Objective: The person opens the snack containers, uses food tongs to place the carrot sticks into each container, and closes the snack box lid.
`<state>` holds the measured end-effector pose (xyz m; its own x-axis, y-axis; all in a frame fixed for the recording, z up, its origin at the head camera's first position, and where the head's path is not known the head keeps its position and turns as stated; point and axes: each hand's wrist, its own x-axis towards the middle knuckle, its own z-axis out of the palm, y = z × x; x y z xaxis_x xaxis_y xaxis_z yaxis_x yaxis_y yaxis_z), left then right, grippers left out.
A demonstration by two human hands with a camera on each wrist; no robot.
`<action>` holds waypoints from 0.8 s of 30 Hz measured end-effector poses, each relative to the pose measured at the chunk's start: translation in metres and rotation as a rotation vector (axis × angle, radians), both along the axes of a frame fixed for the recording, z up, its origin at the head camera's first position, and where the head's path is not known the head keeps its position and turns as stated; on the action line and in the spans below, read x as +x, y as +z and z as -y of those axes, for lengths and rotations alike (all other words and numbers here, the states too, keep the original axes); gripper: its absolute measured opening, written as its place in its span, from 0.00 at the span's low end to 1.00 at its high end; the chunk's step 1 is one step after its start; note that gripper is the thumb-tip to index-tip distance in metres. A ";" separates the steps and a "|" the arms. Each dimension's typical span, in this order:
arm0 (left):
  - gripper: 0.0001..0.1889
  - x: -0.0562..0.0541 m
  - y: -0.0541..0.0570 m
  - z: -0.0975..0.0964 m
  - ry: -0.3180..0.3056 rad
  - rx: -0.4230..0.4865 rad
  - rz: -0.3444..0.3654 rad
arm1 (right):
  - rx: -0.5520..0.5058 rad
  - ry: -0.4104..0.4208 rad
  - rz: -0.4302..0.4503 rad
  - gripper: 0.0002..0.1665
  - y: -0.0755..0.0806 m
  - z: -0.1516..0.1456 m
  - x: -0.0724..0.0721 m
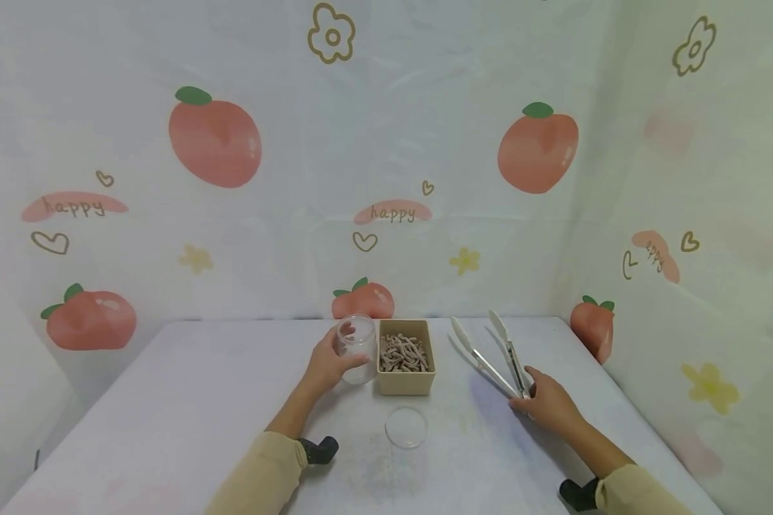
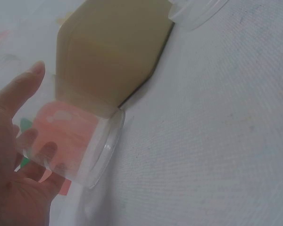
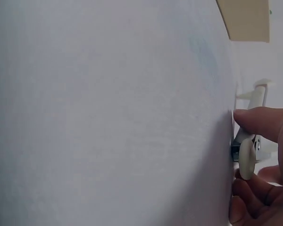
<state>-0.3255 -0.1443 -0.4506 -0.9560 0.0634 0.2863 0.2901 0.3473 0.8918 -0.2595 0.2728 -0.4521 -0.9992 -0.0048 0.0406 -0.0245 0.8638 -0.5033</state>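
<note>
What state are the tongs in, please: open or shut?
Open: the head view shows the tongs spread, their pale tips well apart.

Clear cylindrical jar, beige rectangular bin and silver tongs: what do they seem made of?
Clear cylindrical jar: glossy plastic or glass, transparent with highlights.
Beige rectangular bin: probably smooth matte plastic, evenly coloured.
Silver tongs: arms likely metal, shining; white tips duller, perhaps silicone or plastic.

On the backdrop (image 1: 386, 129), a left pink band (image 1: 74, 202) and a middle pink band (image 1: 393, 207) are each displaying "happy", while a right pink band (image 1: 658, 252) is bearing slanted, partly legible letters ending in "ppy".
</note>
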 end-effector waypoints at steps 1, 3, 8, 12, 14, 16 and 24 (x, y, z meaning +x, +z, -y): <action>0.42 0.000 0.000 0.000 -0.002 0.001 0.001 | -0.001 -0.001 0.004 0.50 0.000 -0.001 0.001; 0.41 0.001 0.000 0.000 -0.004 0.000 0.004 | 0.001 -0.005 0.007 0.47 -0.001 -0.003 0.002; 0.41 0.002 0.000 -0.001 -0.003 -0.003 0.008 | -0.023 -0.018 -0.004 0.43 -0.001 -0.007 0.007; 0.41 0.003 0.001 -0.001 -0.006 0.002 0.003 | -0.066 -0.022 -0.035 0.37 0.001 -0.009 0.009; 0.41 0.003 0.001 -0.001 -0.007 0.003 0.003 | -0.095 -0.019 -0.053 0.34 0.003 -0.011 0.011; 0.41 0.003 0.001 -0.001 -0.008 0.005 0.002 | -0.126 -0.021 -0.065 0.32 0.004 -0.013 0.012; 0.41 0.003 0.002 0.000 0.002 -0.008 -0.001 | -0.114 -0.048 -0.174 0.28 0.011 -0.022 0.008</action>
<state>-0.3230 -0.1441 -0.4484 -0.9558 0.0637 0.2869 0.2904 0.3550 0.8886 -0.2515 0.2948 -0.4414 -0.9760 0.0573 0.2103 -0.0799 0.8038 -0.5895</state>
